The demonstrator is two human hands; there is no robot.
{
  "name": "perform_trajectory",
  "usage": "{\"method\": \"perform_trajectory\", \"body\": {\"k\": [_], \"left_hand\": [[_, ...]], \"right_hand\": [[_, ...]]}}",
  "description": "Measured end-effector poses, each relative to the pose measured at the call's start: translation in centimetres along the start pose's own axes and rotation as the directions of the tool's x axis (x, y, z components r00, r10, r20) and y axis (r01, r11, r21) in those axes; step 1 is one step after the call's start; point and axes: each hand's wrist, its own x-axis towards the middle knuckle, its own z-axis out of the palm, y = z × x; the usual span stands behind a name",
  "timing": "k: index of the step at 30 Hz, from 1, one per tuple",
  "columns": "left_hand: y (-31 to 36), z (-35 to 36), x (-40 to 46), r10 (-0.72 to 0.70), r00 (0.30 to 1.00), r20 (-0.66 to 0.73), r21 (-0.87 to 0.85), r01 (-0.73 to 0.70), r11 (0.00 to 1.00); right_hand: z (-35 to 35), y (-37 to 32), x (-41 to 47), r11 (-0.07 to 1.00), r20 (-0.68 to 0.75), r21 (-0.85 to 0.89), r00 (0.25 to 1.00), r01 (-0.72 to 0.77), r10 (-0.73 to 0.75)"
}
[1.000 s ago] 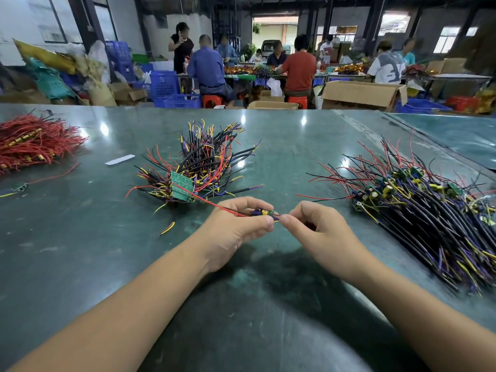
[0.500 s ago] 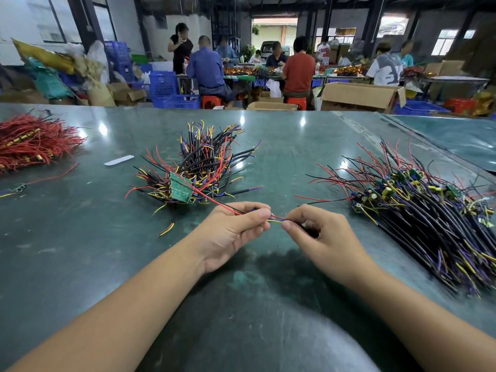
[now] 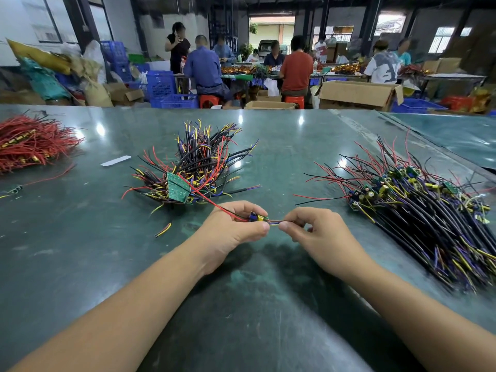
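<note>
My left hand [image 3: 232, 230] grips a small circuit board [image 3: 257, 218] with blue and yellow parts between thumb and fingers, just above the table. A red wire [image 3: 214, 204] runs from it back toward the middle pile. My right hand [image 3: 315, 234] pinches the thin red, yellow and blue wires [image 3: 273, 222] that stick out of the board's right end. Both hands hover close together over the dark green table [image 3: 80, 251].
A middle pile of wired boards [image 3: 198, 165] with a green board on top lies beyond my hands. A larger pile [image 3: 424, 210] lies at the right, red wires [image 3: 29, 143] at the far left. A white strip [image 3: 116, 160] and loose wire offcuts [image 3: 163, 230] lie nearby. People work at tables behind.
The board shows again between my left fingers, where half a second ago my fingers covered it. My hands stay close together and have barely moved.
</note>
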Motion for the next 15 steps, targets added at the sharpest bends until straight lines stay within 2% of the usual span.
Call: {"method": "perform_trajectory", "body": {"k": [3,6,8,12,15], "left_hand": [[0.0,0.1,0.1,0.008,0.999,-0.046,-0.041,-0.009,0.999],[0.2,-0.3,0.4,0.003,0.993,-0.116,-0.135,-0.019,0.991],[0.3,-0.5,0.6,-0.009,0.987,-0.16,-0.168,-0.018,0.986],[0.5,-1.0,1.0,-0.048,0.968,-0.245,-0.218,-0.007,0.976],[0.6,-1.8,1.1,-0.075,0.961,-0.266,-0.268,0.001,0.963]], "right_hand": [[0.1,0.2,0.2,0.984,0.003,-0.168,0.998,-0.061,0.063],[-0.3,0.2,0.3,0.981,0.003,-0.184,0.998,-0.063,0.065],[-0.4,0.1,0.1,0.97,0.008,-0.239,0.999,-0.035,0.038],[-0.1,0.0,-0.3,0.876,-0.009,-0.481,0.999,0.038,-0.049],[-0.3,0.0,-0.4,0.864,0.013,-0.502,0.999,0.039,-0.038]]}}
